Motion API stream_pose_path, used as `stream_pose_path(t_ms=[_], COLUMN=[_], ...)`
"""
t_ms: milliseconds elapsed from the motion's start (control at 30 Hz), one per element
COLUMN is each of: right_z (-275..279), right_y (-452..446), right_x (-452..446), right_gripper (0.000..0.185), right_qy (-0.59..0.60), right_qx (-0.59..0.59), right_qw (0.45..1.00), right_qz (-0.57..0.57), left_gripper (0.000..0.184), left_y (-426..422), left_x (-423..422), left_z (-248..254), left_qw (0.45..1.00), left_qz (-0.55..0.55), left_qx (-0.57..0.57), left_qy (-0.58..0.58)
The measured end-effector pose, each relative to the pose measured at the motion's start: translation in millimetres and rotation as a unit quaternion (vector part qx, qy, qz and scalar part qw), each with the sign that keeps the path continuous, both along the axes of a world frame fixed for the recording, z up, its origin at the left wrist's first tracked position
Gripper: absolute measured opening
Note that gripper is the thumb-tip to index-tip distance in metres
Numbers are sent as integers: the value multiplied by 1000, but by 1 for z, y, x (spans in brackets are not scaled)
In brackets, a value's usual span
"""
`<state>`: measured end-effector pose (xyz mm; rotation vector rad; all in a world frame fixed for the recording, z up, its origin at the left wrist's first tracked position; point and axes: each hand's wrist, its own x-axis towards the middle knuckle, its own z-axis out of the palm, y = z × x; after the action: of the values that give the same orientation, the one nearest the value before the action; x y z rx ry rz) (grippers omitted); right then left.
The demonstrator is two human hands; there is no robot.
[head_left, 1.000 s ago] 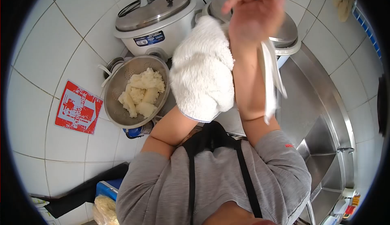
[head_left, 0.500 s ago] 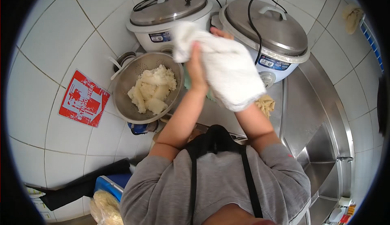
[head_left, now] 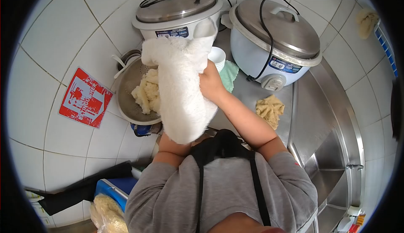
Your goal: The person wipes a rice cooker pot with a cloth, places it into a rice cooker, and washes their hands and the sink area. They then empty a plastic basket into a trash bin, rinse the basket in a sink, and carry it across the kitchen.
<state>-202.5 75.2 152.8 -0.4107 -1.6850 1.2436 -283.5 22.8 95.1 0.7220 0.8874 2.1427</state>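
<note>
A white fluffy towel (head_left: 181,94) hangs in front of me, covering my left hand and forearm; the fingers of that hand are hidden. My right hand (head_left: 211,81) grips the towel's right side, with the fingers wrapped into the cloth. Behind the towel and to its left is a metal colander (head_left: 126,90) holding clumps of white rice (head_left: 147,90), partly covered by the towel. White bowls (head_left: 217,57) and a green cloth (head_left: 229,76) lie just beyond my right hand.
Two rice cookers stand at the back, one on the left (head_left: 179,12) and one on the right (head_left: 273,35) with a black cord over its lid. A tan cloth (head_left: 269,110) lies on the metal counter (head_left: 248,90). A steel sink (head_left: 332,149) is at the right.
The towel has moved left, from in front of the right rice cooker to partly over the colander. The right hand now holds its right side, and the left hand has gone under it.
</note>
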Motion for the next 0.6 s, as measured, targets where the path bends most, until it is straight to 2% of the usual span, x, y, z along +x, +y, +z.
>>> stream_pose_path(t_ms=[67,100,167,233,300,400,433,467,500,533,600], right_z=[18,26,36,29,19,25,29,46,67,79,100], right_y=[-6,-10,-26,-50,-57,-10,3,7,11,27,45], right_x=[9,13,19,2,-6,8,23,42,61,80,109], right_gripper=[50,54,61,63,64,57,52,45,39,34,28], right_qy=[-193,-145,-38,-74,-60,42,73,85,97,80,24], right_qx=[80,157,305,374,366,266,221,120,18,59,129], right_qw=[976,969,916,897,908,953,968,982,986,983,967], right_qz=[-52,-123,-259,-224,-196,-139,-98,-118,-136,-156,-220], left_gripper=[46,46,46,47,47,48,48,49,52,55,59], left_y=[2,6,10,21,42,70,76,78,72,66,53], left_x=[-9,-12,-9,-4,2,-9,-17,-28,-38,-48,-59], left_z=[11,19,36,52,68,100,111,122,135,148,177], left_qw=[998,995,982,952,899,826,833,851,906,949,984], left_qz=[50,80,138,215,298,399,396,378,297,224,26], left_qx=[11,22,42,58,81,99,91,81,83,81,160], left_qy=[32,58,120,211,310,385,376,356,289,208,68])
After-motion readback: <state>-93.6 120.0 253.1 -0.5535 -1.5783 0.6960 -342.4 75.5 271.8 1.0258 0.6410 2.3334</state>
